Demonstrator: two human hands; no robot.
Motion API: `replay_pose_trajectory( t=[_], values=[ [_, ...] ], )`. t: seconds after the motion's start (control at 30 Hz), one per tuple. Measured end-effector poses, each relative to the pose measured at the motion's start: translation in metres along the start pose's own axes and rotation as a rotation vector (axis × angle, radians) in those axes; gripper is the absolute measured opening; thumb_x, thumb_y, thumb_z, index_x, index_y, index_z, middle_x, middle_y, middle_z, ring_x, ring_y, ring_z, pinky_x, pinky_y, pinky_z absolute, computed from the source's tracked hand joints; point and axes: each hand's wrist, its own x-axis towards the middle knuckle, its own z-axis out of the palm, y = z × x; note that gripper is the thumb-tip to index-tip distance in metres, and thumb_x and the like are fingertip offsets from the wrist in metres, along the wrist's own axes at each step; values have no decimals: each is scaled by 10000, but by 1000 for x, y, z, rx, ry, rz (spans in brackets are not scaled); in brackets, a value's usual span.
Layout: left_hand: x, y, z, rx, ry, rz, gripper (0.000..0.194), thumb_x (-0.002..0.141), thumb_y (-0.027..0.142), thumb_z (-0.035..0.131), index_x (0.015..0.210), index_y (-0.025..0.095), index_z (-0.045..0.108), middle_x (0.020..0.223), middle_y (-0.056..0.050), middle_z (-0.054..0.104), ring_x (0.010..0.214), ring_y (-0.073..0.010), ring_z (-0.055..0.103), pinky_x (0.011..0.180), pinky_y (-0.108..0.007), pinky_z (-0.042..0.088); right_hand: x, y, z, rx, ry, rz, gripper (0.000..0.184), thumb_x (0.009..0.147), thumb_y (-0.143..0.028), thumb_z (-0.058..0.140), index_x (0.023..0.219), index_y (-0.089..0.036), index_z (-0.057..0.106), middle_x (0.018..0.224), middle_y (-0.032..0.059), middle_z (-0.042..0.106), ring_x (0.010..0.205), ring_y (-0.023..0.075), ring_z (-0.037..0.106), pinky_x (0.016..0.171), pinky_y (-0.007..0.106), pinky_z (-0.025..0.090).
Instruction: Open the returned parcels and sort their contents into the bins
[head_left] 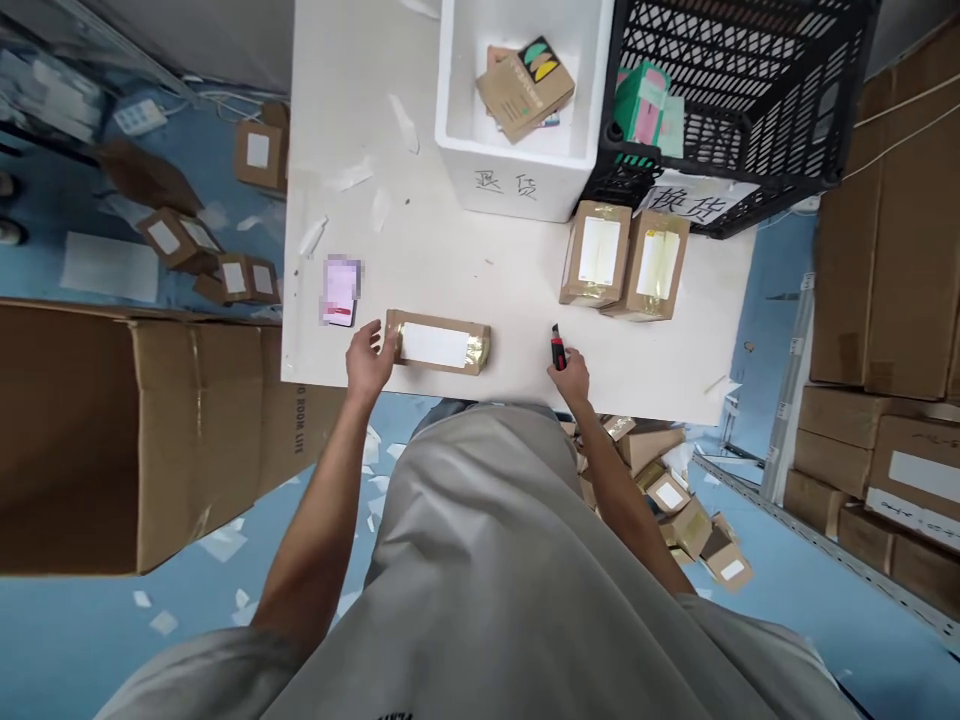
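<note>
A taped brown cardboard box point(480, 330) with a white label lies lengthwise near the front edge of the white table point(450, 260). At its left end is my left hand point(370, 358), fingers apart and touching or almost touching the cardboard. My right hand point(570, 378) is closed around a red and black utility knife point(558, 350) to the right of the box, its tip pointing away from me. Left of the box lies a phone point(341, 290), its screen blurred. Two more labelled boxes point(598, 253) stand side by side beyond the knife.
A white bin point(517, 175) holding small packages and a black plastic crate point(750, 130) stand at the table's back. Paper scraps point(405, 125) lie on the tabletop. A large open carton point(195, 430) is at left; cartons point(885, 240) are stacked at right. Small boxes point(690, 525) litter the floor.
</note>
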Motion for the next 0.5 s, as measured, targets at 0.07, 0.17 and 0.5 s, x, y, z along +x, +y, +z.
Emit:
replay_pose_trajectory(
  t=[0.07, 0.17, 0.5],
  values=[
    [4, -10, -5, -49, -68, -7, 521, 1027, 408, 699, 1463, 123, 709, 1513, -216, 756, 1298, -327, 781, 1154, -469, 628, -5, -16, 3, 92, -25, -28, 598, 846, -313, 720, 1429, -191, 660, 1406, 170, 746, 1259, 322, 730, 1147, 468, 589],
    [6, -17, -7, -92, -144, 45, 469, 1011, 420, 708, 1406, 169, 737, 1436, -165, 804, 1220, -304, 810, 1090, -448, 662, -20, -42, 12, 374, -143, -32, 501, 823, -388, 702, 1298, -231, 675, 1211, 75, 762, 1081, 268, 787, 1037, 452, 658],
    [21, -37, -16, -206, -387, 278, 395, 951, 296, 745, 1342, 265, 789, 1409, -102, 751, 1068, -265, 810, 969, -443, 716, -78, -117, -6, 506, -263, -159, 349, 952, -448, 572, 1246, -262, 551, 1050, 1, 720, 878, 187, 775, 964, 391, 672]
  ],
)
